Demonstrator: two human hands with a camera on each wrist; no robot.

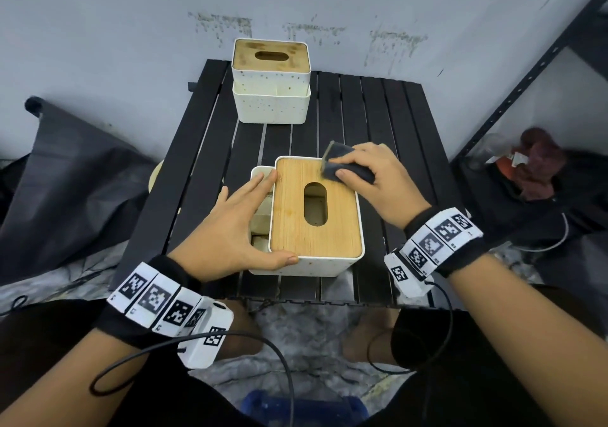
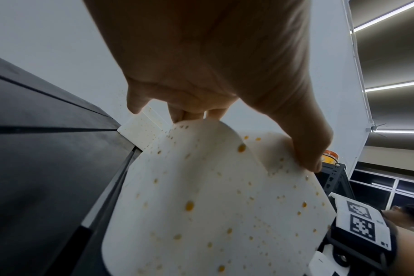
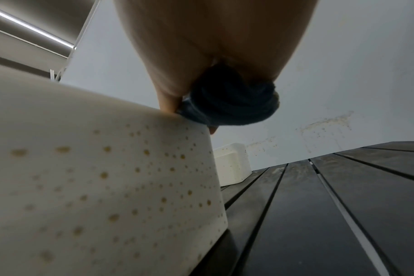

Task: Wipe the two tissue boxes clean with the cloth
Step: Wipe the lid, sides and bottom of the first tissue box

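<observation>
The near tissue box (image 1: 316, 216), white with a bamboo lid and orange speckles on its sides (image 2: 213, 205) (image 3: 95, 186), stands at the table's front centre. My left hand (image 1: 245, 222) lies over its left side compartment with straight fingers, the thumb pressing the front edge (image 2: 307, 145). My right hand (image 1: 352, 170) grips a dark cloth (image 1: 342, 163) bunched on the lid's far right corner (image 3: 232, 104). The far tissue box (image 1: 271, 81), its lid stained, sits at the table's back edge (image 3: 232, 166).
Both boxes stand on a black slatted table (image 1: 378, 114) against a stained white wall. A black metal shelf frame (image 1: 526, 81) rises at the right with dark red stuff (image 1: 539, 163) beneath. A dark bag (image 1: 65, 179) lies on the left. A pale round disc (image 1: 156, 176) shows beside the table's left edge.
</observation>
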